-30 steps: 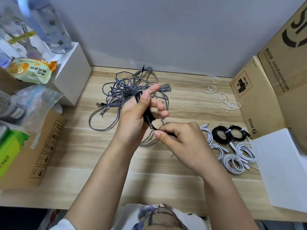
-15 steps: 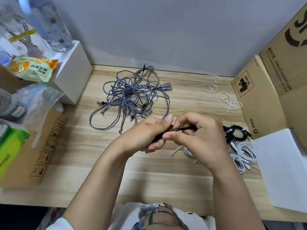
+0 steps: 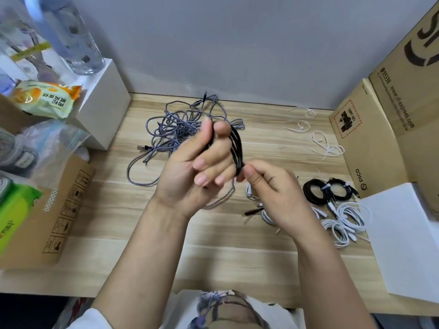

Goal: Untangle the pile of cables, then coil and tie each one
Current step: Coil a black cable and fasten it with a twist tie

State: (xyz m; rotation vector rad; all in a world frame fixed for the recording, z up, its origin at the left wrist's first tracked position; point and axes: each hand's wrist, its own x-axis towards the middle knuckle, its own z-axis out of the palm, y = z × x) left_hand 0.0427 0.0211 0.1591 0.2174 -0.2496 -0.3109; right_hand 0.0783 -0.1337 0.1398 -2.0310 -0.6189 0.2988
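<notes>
Above the table (image 3: 237, 245), both hands' grip holds the black cable (image 3: 237, 148) coil upright, long axis vertical.

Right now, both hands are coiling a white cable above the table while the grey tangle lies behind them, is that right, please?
Not quite: the head view shows the cable looped in the left hand and pinched by the right hand is black, not white. The grey tangle does lie behind them on the table.

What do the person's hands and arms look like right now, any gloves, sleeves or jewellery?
Both hands, left hand and right hand, are bare: no gloves, rings or watch visible. Forearms are uncovered to the elbows; a white short sleeve shows at the left arm's lower edge. Fingernails are short and unpainted.
</notes>
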